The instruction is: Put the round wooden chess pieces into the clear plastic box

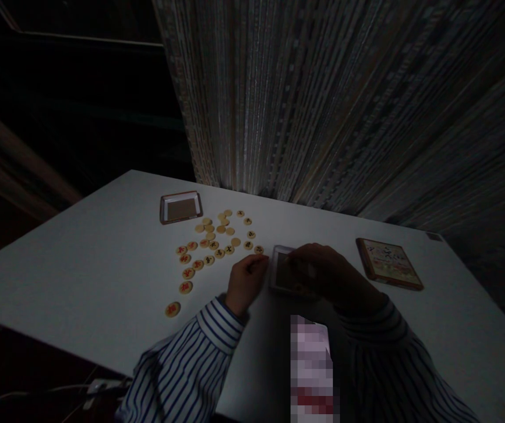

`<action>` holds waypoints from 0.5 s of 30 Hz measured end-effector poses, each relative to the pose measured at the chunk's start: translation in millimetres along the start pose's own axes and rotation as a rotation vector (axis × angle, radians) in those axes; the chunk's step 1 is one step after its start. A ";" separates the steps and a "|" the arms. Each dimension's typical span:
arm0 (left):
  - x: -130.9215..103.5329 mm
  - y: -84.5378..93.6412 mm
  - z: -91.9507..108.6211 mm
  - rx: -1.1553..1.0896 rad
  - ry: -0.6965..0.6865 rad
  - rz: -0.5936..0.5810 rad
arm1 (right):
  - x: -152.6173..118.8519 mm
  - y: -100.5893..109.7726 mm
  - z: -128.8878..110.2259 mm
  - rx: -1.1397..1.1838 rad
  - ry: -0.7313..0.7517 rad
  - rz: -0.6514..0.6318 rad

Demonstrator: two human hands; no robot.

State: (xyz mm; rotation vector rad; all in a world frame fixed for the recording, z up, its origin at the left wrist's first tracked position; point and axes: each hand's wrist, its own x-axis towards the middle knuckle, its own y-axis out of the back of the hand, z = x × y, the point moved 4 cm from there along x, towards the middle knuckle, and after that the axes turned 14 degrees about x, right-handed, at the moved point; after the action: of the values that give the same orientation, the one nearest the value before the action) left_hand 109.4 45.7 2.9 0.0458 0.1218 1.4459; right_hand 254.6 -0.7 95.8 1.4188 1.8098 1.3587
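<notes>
Fingers of the left hand (247, 282) were curled, whether around anything I could not tell, beside a shallow tray (281, 275) where the right hand (329, 273) bent over, its grip hidden, on a white worktop (102, 264) before a dim curtain (256, 100), round tan pieces (219, 254), many character-marked in red or black, lying left of and beyond the left hand.

Plenty of bare white table (67, 264) on the left gives a hand an easy way past the far tray (180, 208). The scattered discs (198, 265) block a low sweep from there to the left hand (244, 285). Between the 2 hands the gap is tight: a 2nd tray (281, 275) sits under the right hand (325, 273), and a bright slab (311, 358) lies nearer, between the forearms. There's open tabletop right of that hand, up to the flat box (388, 263); the curtain (252, 100) walls off the far edge.
</notes>
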 end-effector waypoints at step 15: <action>-1.3 -0.4 0.1 0.114 -0.064 -0.033 | 0.1 -2.9 0.5 0.011 -0.035 -0.070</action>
State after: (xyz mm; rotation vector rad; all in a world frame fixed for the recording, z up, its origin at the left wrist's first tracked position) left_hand 109.6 44.4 3.0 0.1822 0.1519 1.4017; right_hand 253.6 -0.4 93.0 1.3635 1.8291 1.2831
